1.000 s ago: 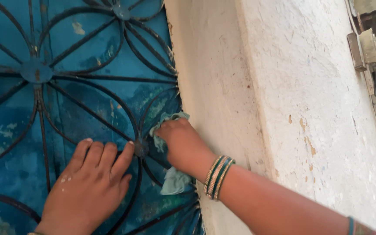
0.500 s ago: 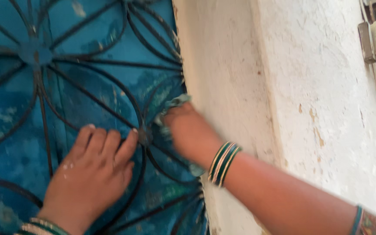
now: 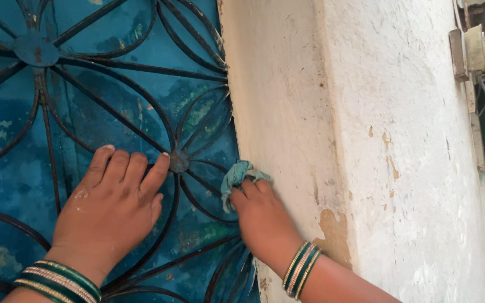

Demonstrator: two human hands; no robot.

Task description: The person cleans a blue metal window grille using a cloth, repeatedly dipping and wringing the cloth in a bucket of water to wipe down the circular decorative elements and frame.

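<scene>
My left hand [image 3: 110, 210] lies flat with fingers spread on a blue painted metal grille [image 3: 102, 84] of curved bars in a flower pattern, fingertips near a round hub [image 3: 179, 161]. My right hand [image 3: 262, 219] presses a pale green cloth [image 3: 237, 177] against the grille's right edge, where the bars meet the wall. Green and gold bangles sit on both wrists.
A rough whitewashed wall [image 3: 377, 140] with chipped patches rises right of the grille. A small box and a wire [image 3: 470, 50] are fixed at the wall's far right edge. The blue panel behind the bars is worn and stained.
My right hand has slid down and to the right with the cloth, from beside the hub to the wall edge. The left hand stays flat on the bars.
</scene>
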